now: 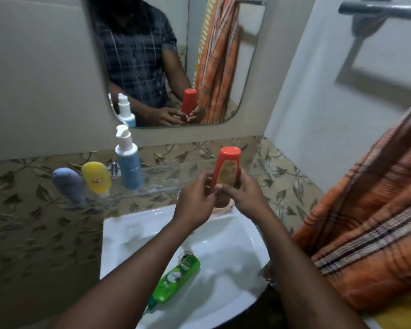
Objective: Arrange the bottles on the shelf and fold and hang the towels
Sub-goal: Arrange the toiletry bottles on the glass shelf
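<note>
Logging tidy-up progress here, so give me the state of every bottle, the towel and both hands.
orange bottle: upright, held above the sink by both hands.
left hand: grips the orange bottle.
right hand: grips the orange bottle.
blue pump bottle: standing on the glass shelf.
yellow bottle: on the shelf, cap down.
purple bottle: standing on the shelf.
green bottle: lying on its side in the sink.
orange towel: bunched up, unfolded.

Orange bottle [226,169] in left hand [195,206], right hand [246,198]
</note>
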Tool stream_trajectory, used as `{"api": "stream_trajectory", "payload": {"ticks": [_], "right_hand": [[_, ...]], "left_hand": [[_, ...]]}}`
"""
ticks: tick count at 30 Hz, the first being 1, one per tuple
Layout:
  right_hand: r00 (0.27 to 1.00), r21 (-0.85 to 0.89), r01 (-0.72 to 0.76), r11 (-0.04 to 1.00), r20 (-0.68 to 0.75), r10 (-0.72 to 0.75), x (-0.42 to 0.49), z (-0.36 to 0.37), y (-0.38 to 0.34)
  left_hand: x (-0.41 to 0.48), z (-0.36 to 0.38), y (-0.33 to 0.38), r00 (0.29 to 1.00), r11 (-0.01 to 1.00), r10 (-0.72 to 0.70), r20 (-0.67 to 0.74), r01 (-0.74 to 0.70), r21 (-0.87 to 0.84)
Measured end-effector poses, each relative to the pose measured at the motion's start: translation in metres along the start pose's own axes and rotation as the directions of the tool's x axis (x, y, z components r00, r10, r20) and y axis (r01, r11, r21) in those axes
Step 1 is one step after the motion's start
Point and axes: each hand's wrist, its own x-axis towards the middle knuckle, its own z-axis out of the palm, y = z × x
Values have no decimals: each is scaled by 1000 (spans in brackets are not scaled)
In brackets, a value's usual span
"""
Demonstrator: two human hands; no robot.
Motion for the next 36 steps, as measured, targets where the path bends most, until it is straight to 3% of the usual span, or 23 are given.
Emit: {"api": "stream_trajectory", "payload": {"ticks": [6,10,15,24,31,36], "right_hand": [[969,-237,58,970,-222,-112,33,-27,-25],[949,-373,53,926,-270,-163,56,-30,-28],[968,-360,39,932,-219,-125,71,-31,-9],[975,-219,18,975,-213,-66,77,-32,9],[955,-139,0,990,-293,-42,77,-24,18],[934,-205,-29,978,-355,-46,80,-23,10]], "left_hand": [[55,24,36,993,983,81,-88,-65,174],[85,40,46,992,971,54,-113,-26,236],[101,54,32,995,952,-36,-97,64,300],[109,64,24,991,959,-30,-128,65,276],[107,65,17,989,962,-26,-144,64,265],[110,58,17,992,950,-50,-113,82,301]]}}
